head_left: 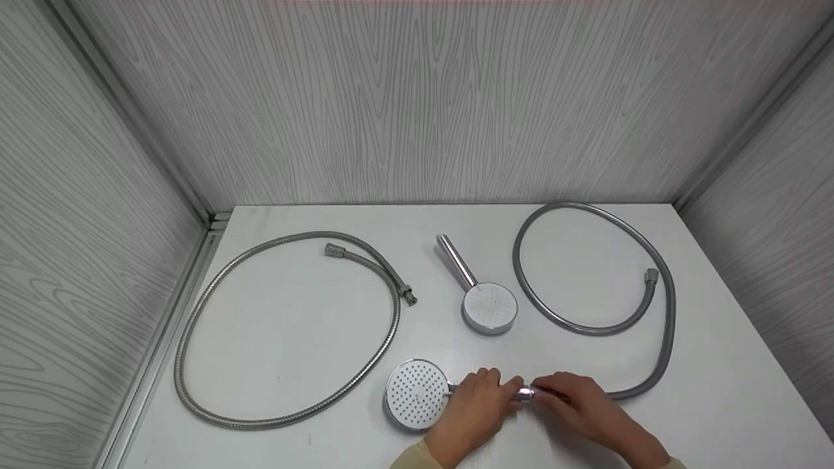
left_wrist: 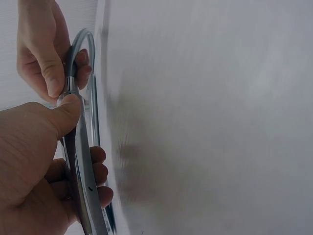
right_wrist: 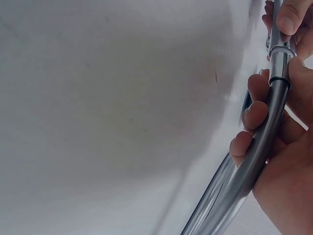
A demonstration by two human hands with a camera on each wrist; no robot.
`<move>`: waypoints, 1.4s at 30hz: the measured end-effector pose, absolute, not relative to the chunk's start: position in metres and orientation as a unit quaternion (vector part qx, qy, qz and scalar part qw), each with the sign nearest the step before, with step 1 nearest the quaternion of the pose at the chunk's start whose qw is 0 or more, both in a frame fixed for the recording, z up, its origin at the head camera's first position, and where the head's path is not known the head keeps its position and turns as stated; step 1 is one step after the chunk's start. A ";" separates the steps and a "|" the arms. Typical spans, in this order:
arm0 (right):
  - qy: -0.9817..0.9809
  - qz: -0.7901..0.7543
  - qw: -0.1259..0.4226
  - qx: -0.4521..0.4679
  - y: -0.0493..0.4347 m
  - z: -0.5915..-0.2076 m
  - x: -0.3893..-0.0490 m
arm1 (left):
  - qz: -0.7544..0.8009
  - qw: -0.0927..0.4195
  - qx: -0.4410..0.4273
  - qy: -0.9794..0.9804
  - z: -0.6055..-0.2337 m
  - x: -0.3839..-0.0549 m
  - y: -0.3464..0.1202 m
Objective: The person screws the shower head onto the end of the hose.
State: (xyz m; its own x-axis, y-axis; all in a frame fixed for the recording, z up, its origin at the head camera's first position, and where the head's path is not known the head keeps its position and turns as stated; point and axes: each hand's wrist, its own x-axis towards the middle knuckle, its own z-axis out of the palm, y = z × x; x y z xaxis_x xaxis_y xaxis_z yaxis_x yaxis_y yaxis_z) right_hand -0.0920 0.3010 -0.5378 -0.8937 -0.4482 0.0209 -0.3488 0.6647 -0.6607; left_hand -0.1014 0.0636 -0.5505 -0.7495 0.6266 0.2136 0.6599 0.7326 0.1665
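Note:
My left hand (head_left: 477,409) grips the chrome handle of a shower head (head_left: 417,395), whose round, dotted white face points up at the left of the hand. In the left wrist view the thumb lies along the handle (left_wrist: 84,166) and the fingers curl round behind it. My right hand (head_left: 582,407) holds the end of a grey shower hose (head_left: 642,389) at its metal connector. The right wrist view shows that connector (right_wrist: 279,66) lined up with the handle's end and meeting it, thumb and fingertips around it. Part of the handle is hidden under the left hand.
A second shower head (head_left: 490,307) lies behind the hands, its handle angled to the back left. At left a metal hose (head_left: 241,425) lies in a wide loop. The grey hose's free end (head_left: 651,276) rests at right. Wood-grain panels (head_left: 417,104) enclose the white table (head_left: 287,326).

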 end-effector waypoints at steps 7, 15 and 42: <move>0.910 -0.348 0.079 -0.210 0.300 -0.536 -0.092 | -0.110 0.073 -0.345 -0.929 -0.550 -0.102 0.065; 0.914 -0.335 0.097 -0.206 0.301 -0.535 -0.093 | -0.112 0.083 -0.342 -0.929 -0.550 -0.100 0.064; 0.916 -0.329 0.080 -0.215 0.300 -0.539 -0.093 | -0.103 0.062 -0.344 -0.931 -0.549 -0.102 0.065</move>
State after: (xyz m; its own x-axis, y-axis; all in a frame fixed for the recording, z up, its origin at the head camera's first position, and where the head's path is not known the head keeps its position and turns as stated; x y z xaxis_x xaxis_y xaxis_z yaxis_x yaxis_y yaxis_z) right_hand -0.0932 0.3004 -0.5386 -0.8947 -0.4466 -0.0056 -0.3411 0.6914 -0.6369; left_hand -0.1023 0.0645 -0.5491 -0.7555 0.6280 0.1865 0.6536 0.7419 0.1494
